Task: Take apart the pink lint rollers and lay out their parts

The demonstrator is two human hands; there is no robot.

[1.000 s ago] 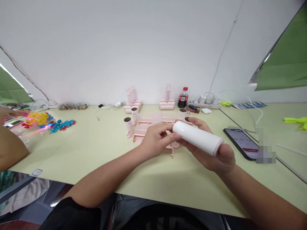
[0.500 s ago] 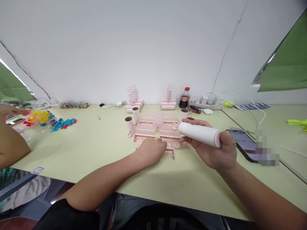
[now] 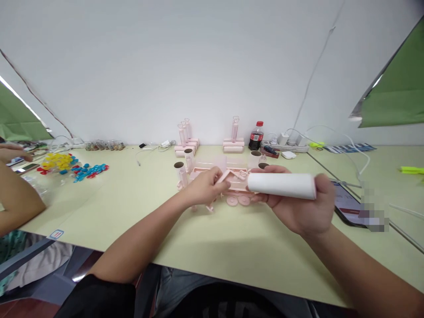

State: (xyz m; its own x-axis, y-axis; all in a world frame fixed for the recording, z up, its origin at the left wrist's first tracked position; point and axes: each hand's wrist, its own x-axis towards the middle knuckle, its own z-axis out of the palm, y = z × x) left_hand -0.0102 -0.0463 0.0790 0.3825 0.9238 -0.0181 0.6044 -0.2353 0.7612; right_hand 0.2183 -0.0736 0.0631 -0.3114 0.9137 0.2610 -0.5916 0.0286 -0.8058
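Observation:
In my right hand (image 3: 300, 214) lies a white lint-roller paper roll (image 3: 281, 185), level, its right end against my thumb. My left hand (image 3: 205, 187) pinches a thin pink angled plastic frame (image 3: 228, 175), raised over the other parts and close to the roll's left end. Below and behind are pink plastic casings (image 3: 237, 184) with clear covers, partly hidden by my hands. Two pink round caps (image 3: 244, 201) lie near them. A white roll with a brown core (image 3: 179, 170) stands to the left, and another roll (image 3: 255, 157) stands behind my right hand.
Assembled pink lint rollers (image 3: 233, 143) stand by the wall beside a cola bottle (image 3: 256, 136) and a power strip (image 3: 291, 148). A phone (image 3: 349, 205) lies at right. Colourful plastic pieces (image 3: 58, 162) and another person's arm (image 3: 18, 194) are at left.
My left hand has lifted the pink angled frame off the table, up towards the white roll. My right hand has shifted slightly right, turning the roll more level.

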